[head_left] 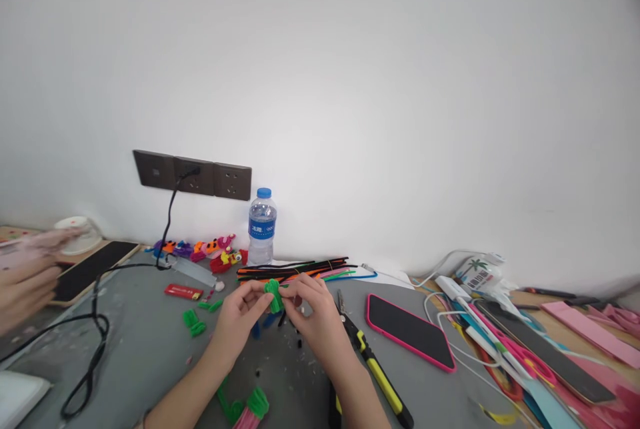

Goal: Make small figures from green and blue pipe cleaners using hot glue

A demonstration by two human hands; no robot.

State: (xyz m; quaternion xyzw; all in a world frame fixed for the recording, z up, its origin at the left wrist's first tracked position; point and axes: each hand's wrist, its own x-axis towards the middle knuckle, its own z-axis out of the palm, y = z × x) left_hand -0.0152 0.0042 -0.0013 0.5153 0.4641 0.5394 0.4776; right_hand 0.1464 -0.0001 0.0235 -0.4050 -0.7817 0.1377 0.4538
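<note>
My left hand point(239, 315) and my right hand point(314, 314) meet over the grey table point(150, 349), both pinching one small green pipe-cleaner piece point(273, 294) between their fingertips. A bundle of black, orange, pink and green pipe cleaners point(300, 270) lies just behind the hands. Small green bent pieces point(194, 322) rest to the left of my left hand. Below my forearms lies a green and pink pipe-cleaner shape point(249, 409).
A water bottle point(262, 226) stands by the wall under the sockets point(193, 175), with a black cable point(95, 322) looping left. Yellow-handled pliers point(377, 372), a pink-cased phone point(410, 330), colourful finished figures point(200, 250) and a red box point(183, 291) lie around. Another person's hand point(25, 279) is at far left.
</note>
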